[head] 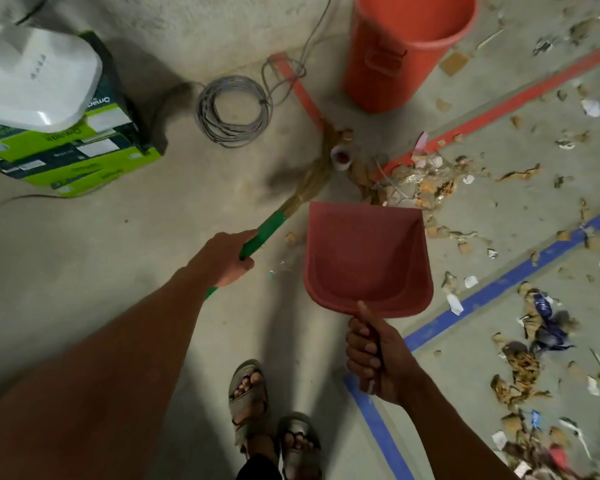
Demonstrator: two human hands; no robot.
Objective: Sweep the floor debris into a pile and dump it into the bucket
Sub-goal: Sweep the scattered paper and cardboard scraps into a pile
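Debris is only partly gathered: I can see a loose heap of paper scraps and brown shreds on the concrete floor, lying across the near end of the red tape line and just beyond the front lip of the dustpan. My left hand is wrapped around the green handle of the broom, whose straw head reaches the left edge of that heap beside a small roll of tape. My right hand grips the dustpan's handle with the fingers curled tight; the pan looks empty, and I cannot tell whether its lip touches the floor. The orange bucket stands upright past the heap, near the floor's far edge in this view.

Judging by this, the job is at an early-middle stage. One pile is forming, but plenty of litter remains strewn to the right, past the blue tape line and toward the lower right corner. Nothing shows as dumped yet; the bucket's inside is out of view. Left to do: finish the sweeping, load the pan, tip it into the bucket.
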